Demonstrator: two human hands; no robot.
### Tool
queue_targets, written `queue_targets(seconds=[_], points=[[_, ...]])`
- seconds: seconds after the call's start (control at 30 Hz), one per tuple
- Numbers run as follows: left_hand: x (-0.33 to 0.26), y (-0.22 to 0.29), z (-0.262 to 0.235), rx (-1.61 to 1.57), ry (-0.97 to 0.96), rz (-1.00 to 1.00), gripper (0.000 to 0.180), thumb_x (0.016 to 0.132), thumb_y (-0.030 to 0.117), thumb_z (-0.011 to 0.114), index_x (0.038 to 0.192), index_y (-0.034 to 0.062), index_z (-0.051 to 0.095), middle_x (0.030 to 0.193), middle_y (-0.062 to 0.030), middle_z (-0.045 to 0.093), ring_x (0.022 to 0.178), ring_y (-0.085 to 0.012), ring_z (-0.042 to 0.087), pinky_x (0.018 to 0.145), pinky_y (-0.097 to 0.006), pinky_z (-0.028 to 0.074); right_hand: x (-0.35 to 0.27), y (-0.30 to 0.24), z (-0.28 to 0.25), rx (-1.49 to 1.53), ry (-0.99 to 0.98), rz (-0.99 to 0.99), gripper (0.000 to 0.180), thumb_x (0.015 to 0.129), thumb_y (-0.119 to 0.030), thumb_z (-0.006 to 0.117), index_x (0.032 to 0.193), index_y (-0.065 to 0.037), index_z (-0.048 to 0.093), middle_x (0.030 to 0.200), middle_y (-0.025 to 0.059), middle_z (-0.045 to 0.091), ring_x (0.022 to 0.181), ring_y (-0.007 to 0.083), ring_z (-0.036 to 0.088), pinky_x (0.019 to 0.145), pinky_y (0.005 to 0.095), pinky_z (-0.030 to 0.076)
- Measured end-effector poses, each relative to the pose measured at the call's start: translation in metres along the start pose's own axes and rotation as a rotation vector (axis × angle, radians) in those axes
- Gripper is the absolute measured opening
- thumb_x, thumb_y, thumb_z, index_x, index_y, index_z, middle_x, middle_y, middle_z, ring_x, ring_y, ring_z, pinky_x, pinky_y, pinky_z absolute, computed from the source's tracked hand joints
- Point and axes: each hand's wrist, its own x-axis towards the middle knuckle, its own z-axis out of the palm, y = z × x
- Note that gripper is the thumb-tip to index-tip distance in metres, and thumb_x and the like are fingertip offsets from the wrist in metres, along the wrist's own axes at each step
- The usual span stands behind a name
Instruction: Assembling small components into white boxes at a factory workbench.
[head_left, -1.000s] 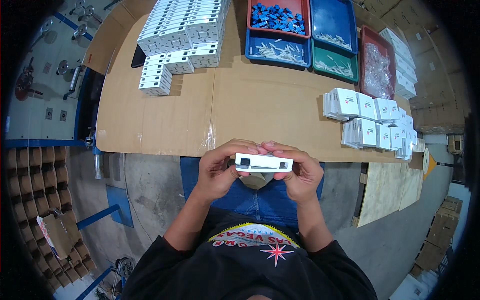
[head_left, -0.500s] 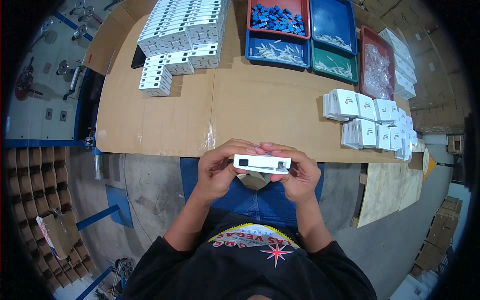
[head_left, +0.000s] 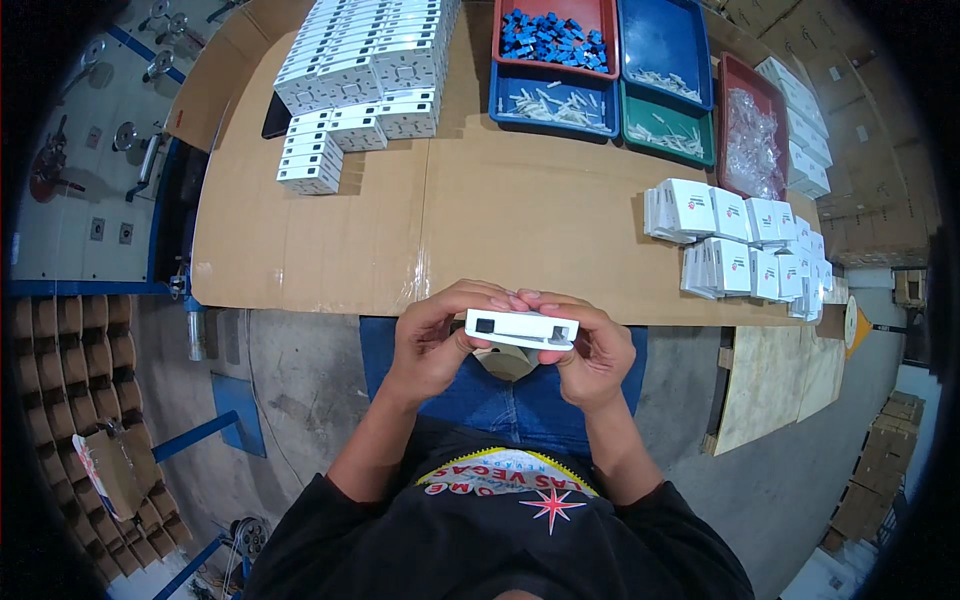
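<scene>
Between both hands, just off the near table edge, I hold a flat white plastic box (head_left: 518, 323) with one narrow side facing up. That side has a dark square port at its left end and an open slot at its right. My left hand (head_left: 432, 338) grips the left end, thumb below and fingers along the far side. On the right end, my right hand (head_left: 597, 352) holds it the same way. The fingertips of both hands meet behind the box. A thin gap runs along its near edge, towards the right.
Cardboard covers the table (head_left: 520, 230). Similar white boxes (head_left: 365, 75) are stacked at the back left. Trays hold blue connectors (head_left: 555, 42), small white sticks (head_left: 560, 107) and clear plastic bags (head_left: 752, 145). White covers (head_left: 735, 235) stand in rows at the right.
The box and my right hand have shifted very slightly left. My grip on the box stays the same.
</scene>
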Motion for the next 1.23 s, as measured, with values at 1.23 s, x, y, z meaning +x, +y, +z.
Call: queue_targets(seconds=[1.23], points=[[0.0002,-0.0013,0.0063,0.007,0.026,0.018,0.029,0.097,0.017,0.072,0.119,-0.0004,0.066,0.119,-0.0185,0.071,0.116,-0.0313,0.068,0.102,-0.043,0.052,0.0052,-0.001,0.0025,0.005,0.015,-0.014,0.047,0.091,-0.024,0.081,0.125,0.004,0.064,0.127,0.0263,0.069,0.12,0.036,0.068,0.102,0.0427,0.053]])
